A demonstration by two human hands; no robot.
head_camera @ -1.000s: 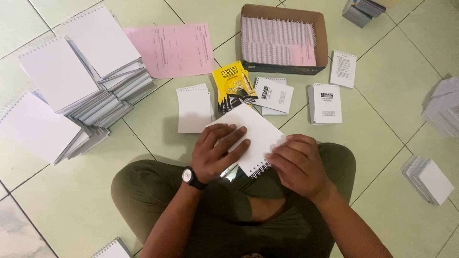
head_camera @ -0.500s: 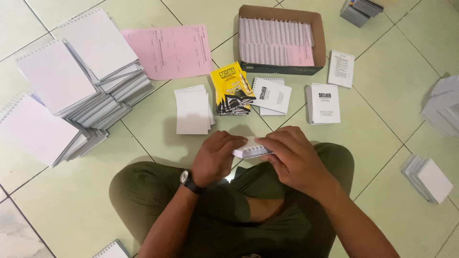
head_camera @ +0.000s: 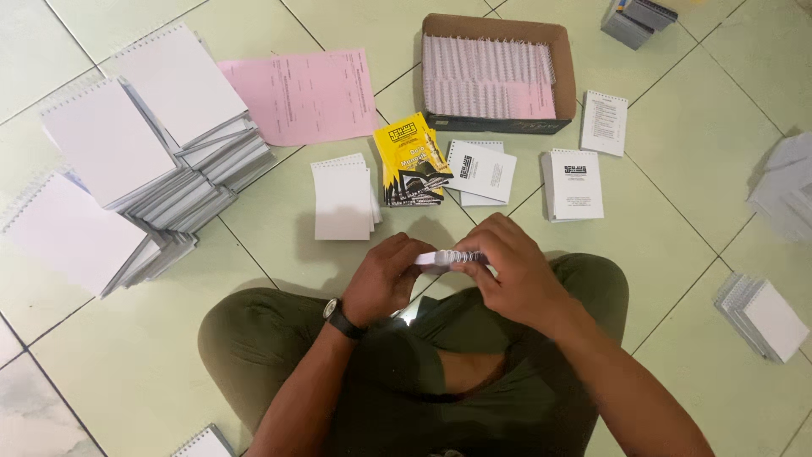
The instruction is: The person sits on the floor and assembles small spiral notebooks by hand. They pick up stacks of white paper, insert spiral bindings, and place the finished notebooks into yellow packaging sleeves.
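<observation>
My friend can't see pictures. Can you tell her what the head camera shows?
A person sits cross-legged on a pale green tiled floor, left hand and right hand together holding a small white spiral-bound notepad edge-on. Around them lie stacks of white spiral notepads, pink paper sheets, yellow printed covers and a brown cardboard box of wire coils.

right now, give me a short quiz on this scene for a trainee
1. True or false: both hands hold the small spiral-bound booklet.
2. What lies just left of the yellow booklets? A) white sheet stack B) pink sheets C) cardboard box
3. What fills the cardboard box?

Key
1. True: left hand and right hand grip it above the lap.
2. A, the white sheet stack.
3. Rows of spiral bindings, with some pink paper at the right end.
</observation>
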